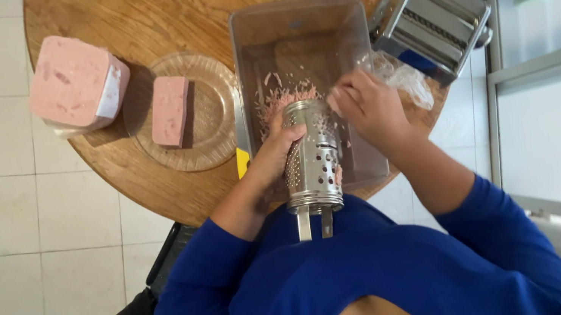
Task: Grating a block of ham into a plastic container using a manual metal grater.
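The steel grater (311, 156) lies tilted in my left grip (272, 155), over the clear tub (350, 30); pink shreds (281, 97) lie inside the tub.

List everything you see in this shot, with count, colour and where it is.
Grater: one, steel, over the tub's near end.
Tub: one, clear plastic, table centre.
Meat shreds: a pile, pink, inside the tub.
Meat slab: one, pink, on a glass plate.
Large meat block: one, pink, table's left edge.
Pasta roller: one, metal, right edge.
Plastic wrap: clear, beside the roller.
Table: one, round, wooden.
Left hand: gripping the grater.
Right hand: at the grater's side.
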